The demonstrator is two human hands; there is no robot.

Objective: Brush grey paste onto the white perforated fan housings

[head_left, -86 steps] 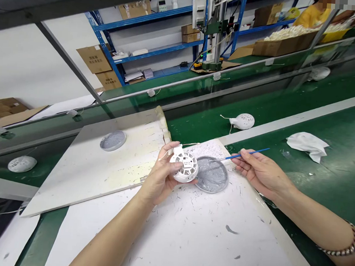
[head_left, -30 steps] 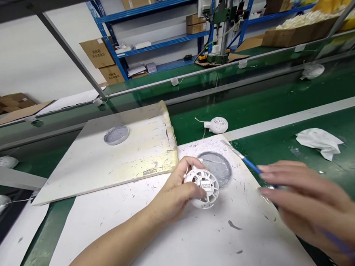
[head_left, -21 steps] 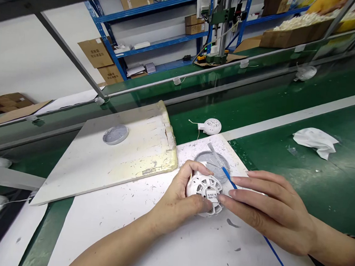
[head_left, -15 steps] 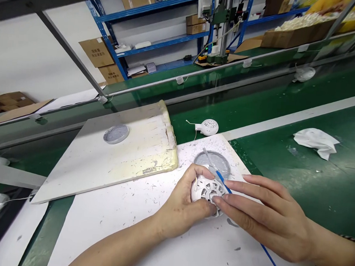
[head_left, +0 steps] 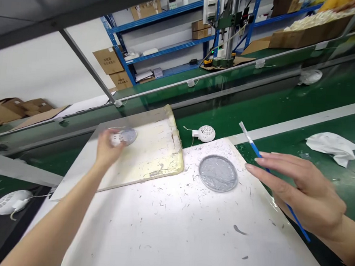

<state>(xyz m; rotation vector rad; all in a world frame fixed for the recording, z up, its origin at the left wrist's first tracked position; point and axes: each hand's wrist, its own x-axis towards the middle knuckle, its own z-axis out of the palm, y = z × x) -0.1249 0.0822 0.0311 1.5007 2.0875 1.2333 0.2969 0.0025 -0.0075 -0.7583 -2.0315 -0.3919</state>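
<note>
My left hand is stretched over the raised off-white board, its fingers closed on a white plastic part beside a small grey dish; motion blurs the part. In my right hand, above the right edge of the white sheet, is a thin blue brush with its pale tip pointing up and left. A larger round dish of grey paste lies on the sheet between the hands.
A white vented part with wires lies on the green belt beyond the sheet. A crumpled white cloth is at the right. More white parts are at the left. A metal frame bar slants overhead.
My left hand has carried the white part left and away from me, onto the raised board. My right hand has moved slightly right with the brush, whose tip has left the dish area.
</note>
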